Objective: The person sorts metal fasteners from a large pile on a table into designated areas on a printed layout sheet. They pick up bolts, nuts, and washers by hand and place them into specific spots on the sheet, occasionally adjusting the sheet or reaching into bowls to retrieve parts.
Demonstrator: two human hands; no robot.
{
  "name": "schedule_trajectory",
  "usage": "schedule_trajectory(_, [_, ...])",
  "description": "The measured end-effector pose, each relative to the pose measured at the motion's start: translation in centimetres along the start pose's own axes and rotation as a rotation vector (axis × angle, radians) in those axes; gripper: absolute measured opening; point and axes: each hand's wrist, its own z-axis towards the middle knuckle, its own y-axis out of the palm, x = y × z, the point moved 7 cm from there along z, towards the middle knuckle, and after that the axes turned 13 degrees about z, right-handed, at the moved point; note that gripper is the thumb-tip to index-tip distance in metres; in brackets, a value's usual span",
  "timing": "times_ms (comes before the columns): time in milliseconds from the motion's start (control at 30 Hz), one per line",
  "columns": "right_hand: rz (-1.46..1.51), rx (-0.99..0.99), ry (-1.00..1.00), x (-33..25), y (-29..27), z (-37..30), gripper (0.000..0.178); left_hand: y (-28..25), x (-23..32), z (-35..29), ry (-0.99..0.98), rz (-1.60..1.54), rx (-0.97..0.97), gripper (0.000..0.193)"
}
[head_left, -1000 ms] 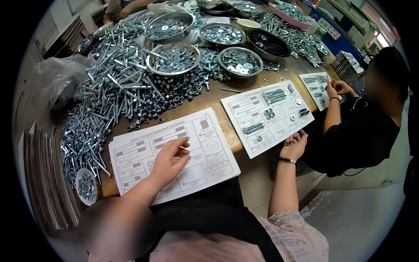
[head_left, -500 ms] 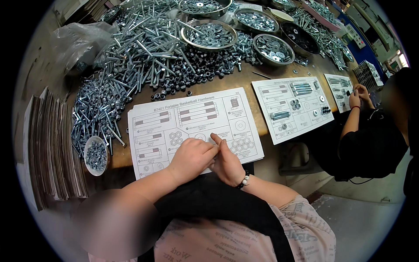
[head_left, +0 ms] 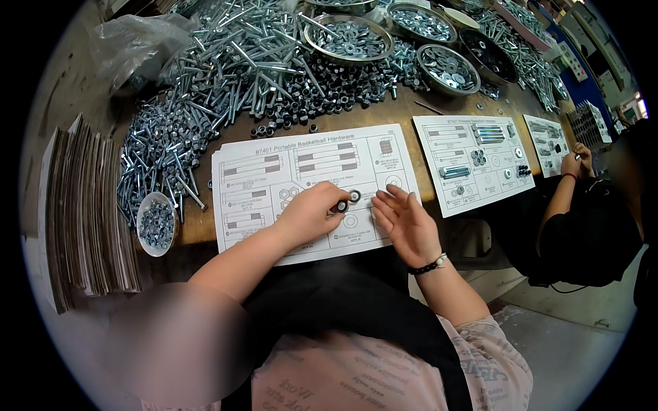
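My left hand (head_left: pixel 310 214) is over the middle of a printed hardware sheet (head_left: pixel 240 198), fingers closed on a small dark-ringed nut (head_left: pixel 340 206). Just beyond its fingertips shows a silver washer (head_left: pixel 354 196); whether it is held or lies on the paper I cannot tell. To the right, my right hand (head_left: pixel 411 226) is open over the sheet's right part, palm turned inward, fingers apart, nothing seen in it. The sheet tops a stack of paper and carries outline drawings of bolts, nuts and washers.
Behind the sheet spreads a heap of bolts (head_left: pixel 233 61) and dark nuts (head_left: pixel 301 103). Metal bowls of washers (head_left: pixel 449 68) stand at the back. A white bowl (head_left: pixel 156 226) and stacked cardboard (head_left: pixel 86 205) are at left. A co-worker's hand (head_left: pixel 572 164) works beside another laid-out sheet (head_left: pixel 452 144) at right.
My hands were together near the sheet's lower edge; they have parted. The right has moved right and opened, and the nut and washer now show by my left fingers.
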Motion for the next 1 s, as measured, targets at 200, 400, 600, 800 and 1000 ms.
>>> schedule_trajectory(200, [-0.123,-0.004,-0.092,-0.4,-0.6,-0.3,0.048,0.2,-0.5,1.2,-0.037,0.107,0.093,0.025])
schedule_trajectory(400, [-0.195,-0.012,-0.201,-2.1,-0.3,-0.5,0.044,0.9,-0.6,2.9,0.021,0.144,0.043,0.027])
schedule_trajectory(600, [-0.134,-0.037,-0.208,-2.7,-1.0,-0.4,0.035,2.3,1.3,3.4,0.032,0.272,-0.138,0.025])
schedule_trajectory(800, [-0.159,-0.060,-0.254,-3.5,-0.7,-0.5,0.034,3.6,2.0,1.4,0.068,0.241,-0.280,0.024])
schedule_trajectory(1000, [-0.166,-0.057,-0.265,-4.2,-0.9,-0.1,0.033,3.6,2.0,0.7,0.086,0.260,-0.281,0.024])
